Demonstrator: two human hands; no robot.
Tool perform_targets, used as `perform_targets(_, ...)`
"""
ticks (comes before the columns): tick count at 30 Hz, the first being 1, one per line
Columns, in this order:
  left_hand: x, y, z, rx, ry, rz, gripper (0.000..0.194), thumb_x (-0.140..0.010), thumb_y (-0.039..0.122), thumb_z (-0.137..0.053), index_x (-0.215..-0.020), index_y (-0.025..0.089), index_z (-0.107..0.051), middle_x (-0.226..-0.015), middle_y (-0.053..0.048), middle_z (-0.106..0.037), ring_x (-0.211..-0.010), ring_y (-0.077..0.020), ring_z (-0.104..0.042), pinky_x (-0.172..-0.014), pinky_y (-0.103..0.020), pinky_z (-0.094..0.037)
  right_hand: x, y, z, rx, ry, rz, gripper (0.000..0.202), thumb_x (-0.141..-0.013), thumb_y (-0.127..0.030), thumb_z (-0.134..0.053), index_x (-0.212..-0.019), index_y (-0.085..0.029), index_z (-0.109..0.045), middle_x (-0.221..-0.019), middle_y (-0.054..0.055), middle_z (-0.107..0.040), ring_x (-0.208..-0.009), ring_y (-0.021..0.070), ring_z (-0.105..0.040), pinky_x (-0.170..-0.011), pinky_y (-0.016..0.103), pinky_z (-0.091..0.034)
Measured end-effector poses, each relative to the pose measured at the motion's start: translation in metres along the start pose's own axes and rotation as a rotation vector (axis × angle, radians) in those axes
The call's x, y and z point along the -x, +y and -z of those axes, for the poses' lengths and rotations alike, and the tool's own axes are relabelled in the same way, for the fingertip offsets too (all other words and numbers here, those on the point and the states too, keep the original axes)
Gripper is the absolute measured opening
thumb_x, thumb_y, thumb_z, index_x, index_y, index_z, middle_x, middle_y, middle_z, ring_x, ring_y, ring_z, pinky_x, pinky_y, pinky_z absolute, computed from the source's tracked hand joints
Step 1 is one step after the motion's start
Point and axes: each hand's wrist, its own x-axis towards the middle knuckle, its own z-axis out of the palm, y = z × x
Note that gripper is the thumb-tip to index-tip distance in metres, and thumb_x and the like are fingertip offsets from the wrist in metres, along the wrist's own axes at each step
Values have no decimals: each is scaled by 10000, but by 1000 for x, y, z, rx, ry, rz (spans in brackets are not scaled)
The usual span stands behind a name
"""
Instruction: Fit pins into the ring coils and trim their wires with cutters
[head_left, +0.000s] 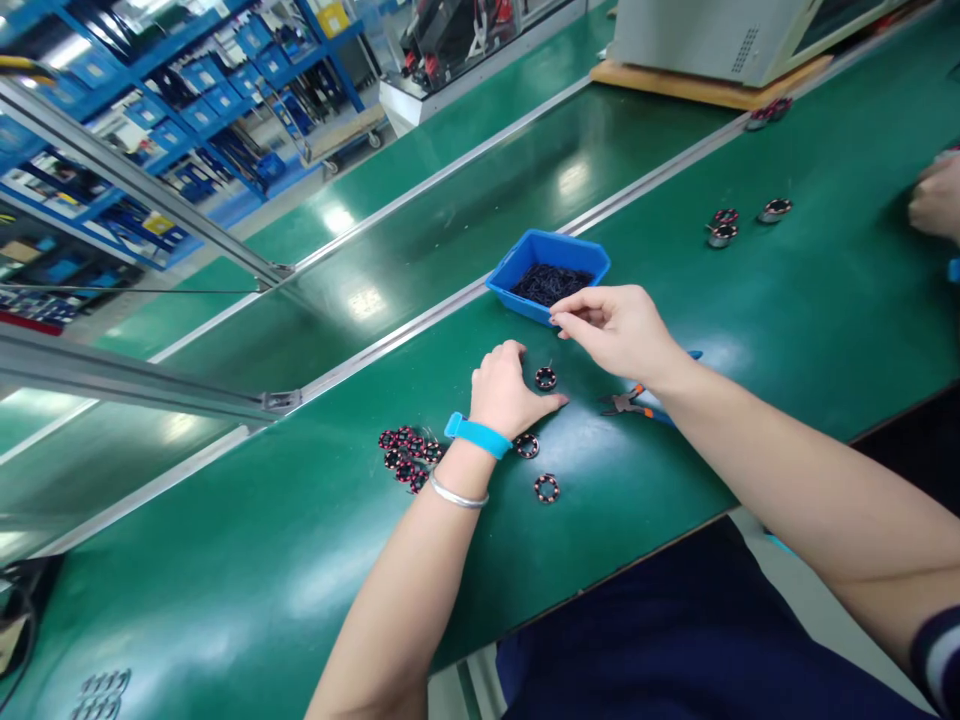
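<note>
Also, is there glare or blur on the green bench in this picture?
Head view: ceiling lights glare in white patches on the green mat; the blue bin and right hand are sharp; the shelving at the tilted edge looks softer.

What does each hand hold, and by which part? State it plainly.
Right hand: fingertips pinched over the blue bin, contents too small to tell. Left hand: rests beside a wound ring, holding nothing visible.

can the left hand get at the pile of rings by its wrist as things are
Probably yes. The left hand rests on the green table beside a single ring, and the ring pile lies uncovered just left of its wrist.
</note>
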Motion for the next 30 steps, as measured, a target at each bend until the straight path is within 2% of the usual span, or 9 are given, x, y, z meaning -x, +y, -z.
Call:
perform_targets(2,-2,3,0,-20,13,9,421,-534,264,-897,-764,209,-549,-836,-43,-637,-858,-271,-637,-796,-435,-539,0,5,-2,35,-71,-28,86,-765,-226,-652,-772,-182,-726,-751,51,-754,-678,203,-697,-676,364,-567)
perform_targets(4,-1,7,2,4,17,7,314,-605,184,-831,-679,210,-527,-769,-26,-629,-804,-244,-640,-782,-418,-548,0,8,-3,49,-136,-73,65,-742,-199,-654,-741,-185,-717,-725,46,-747,-675,200,-684,-676,366,-557)
perform_targets(7,17,13,12,204,78,32,180,-684,140,-747,-759,190,-590,-802,-37,-689,-769,-203,-672,-766,-375,-571,3,7,-7,15,-217,-112,63,-741,-203,-652,-727,-183,-709,-687,39,-739,-655,188,-684,-647,341,-555)
perform_targets(10,53,15,26,522,161,89,202,-746,171,-716,-934,170,-643,-873,-61,-736,-783,-174,-708,-707,-301,-586,14,-4,-16,-120,-332,-145,120,-790,-276,-646,-777,-176,-712,-722,47,-755,-694,178,-711,-631,305,-567)
perform_targets(13,90,13,34,566,269,112,228,-760,178,-710,-980,176,-648,-879,-60,-731,-767,-152,-689,-638,-248,-554,33,-17,-28,-304,-473,-212,174,-801,-345,-684,-796,-173,-708,-764,49,-761,-718,169,-711,-656,300,-572)
perform_targets(16,110,10,34,519,309,100,221,-765,163,-693,-979,186,-642,-840,-38,-706,-695,-125,-634,-603,-233,-518,48,-26,-38,-372,-538,-251,198,-803,-369,-715,-807,-171,-703,-776,50,-760,-705,165,-703,-658,301,-569)
perform_targets(20,114,6,31,482,313,86,190,-777,155,-687,-954,195,-633,-809,-18,-667,-665,-116,-588,-628,-246,-518,56,-28,-41,-392,-569,-260,229,-831,-405,-715,-833,-177,-693,-782,51,-757,-711,167,-710,-654,293,-577)
perform_targets(30,118,7,28,570,313,100,196,-792,130,-697,-964,189,-626,-875,-29,-669,-763,-125,-671,-698,-250,-593,59,-29,-37,-344,-578,-204,215,-915,-391,-642,-859,-185,-675,-808,52,-749,-758,166,-717,-679,280,-591)
